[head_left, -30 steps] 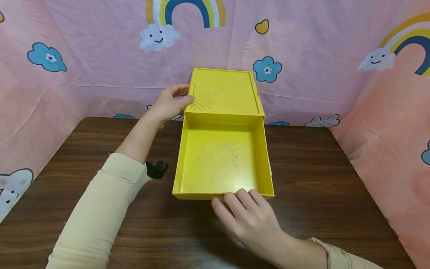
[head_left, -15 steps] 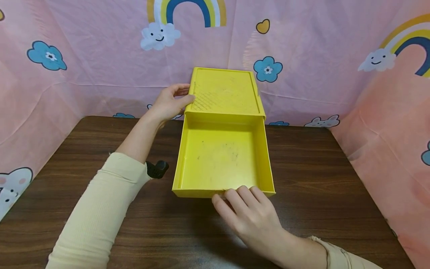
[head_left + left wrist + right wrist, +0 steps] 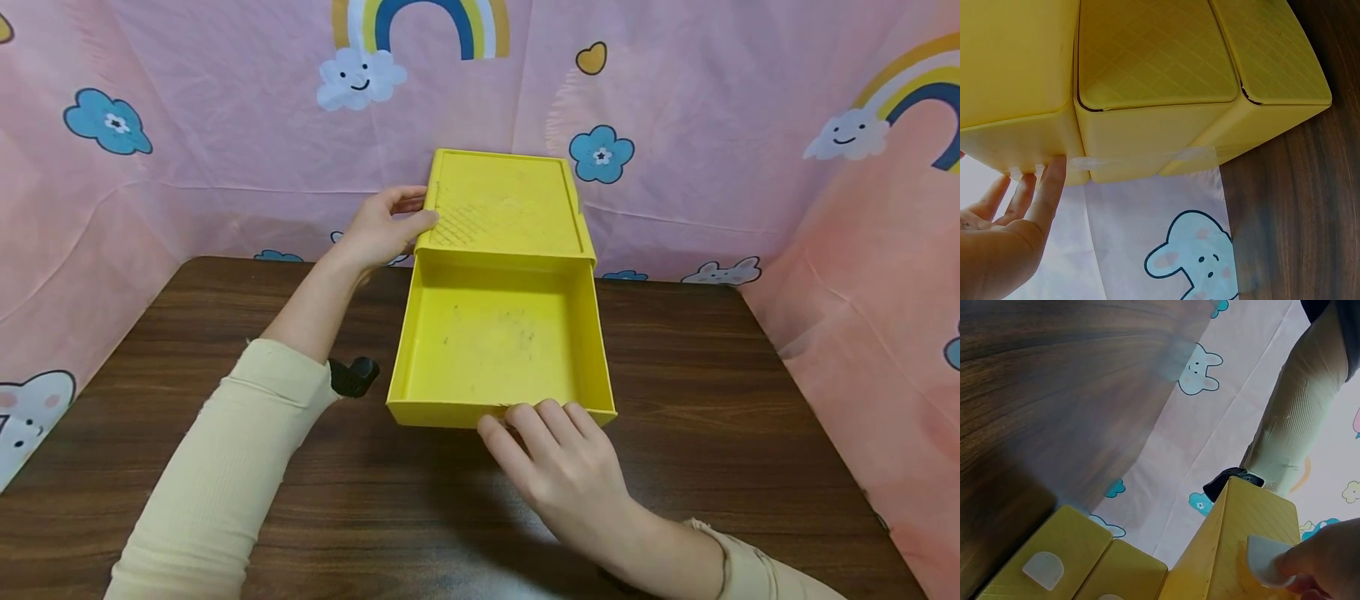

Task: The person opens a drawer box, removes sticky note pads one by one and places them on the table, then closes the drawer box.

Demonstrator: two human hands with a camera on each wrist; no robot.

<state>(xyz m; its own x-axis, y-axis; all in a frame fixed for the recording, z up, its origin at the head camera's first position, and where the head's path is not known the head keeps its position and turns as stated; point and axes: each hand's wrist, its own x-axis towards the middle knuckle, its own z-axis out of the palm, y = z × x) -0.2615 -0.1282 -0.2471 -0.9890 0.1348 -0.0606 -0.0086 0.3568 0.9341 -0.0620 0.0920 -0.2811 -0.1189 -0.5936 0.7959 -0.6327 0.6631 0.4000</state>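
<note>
A yellow drawer cabinet [image 3: 510,204] stands at the back of the table, its top drawer [image 3: 495,350] pulled out toward me with dark specks on its floor. My left hand [image 3: 382,229] rests at the cabinet's upper left edge, thumb on the top. In the left wrist view, fairly straight fingers [image 3: 1047,190] touch the yellow side. Curled over the drawer's front edge is my right hand [image 3: 566,471]. The right wrist view shows it holding the drawer's whitish pull tab [image 3: 1263,559], partly hidden by the thumb.
Lower drawers [image 3: 1154,50] of the cabinet are closed, with similar tabs [image 3: 1044,570] on their fronts. Clear tape [image 3: 1147,157] runs along the side. Dark wood-grain table [image 3: 720,433] lies beneath. A pink printed cloth [image 3: 247,108] hangs close behind and at both sides.
The drawer's front edge has moved a little away from me and tilts up slightly, with my right hand following. My left hand stays at the cabinet's edge.
</note>
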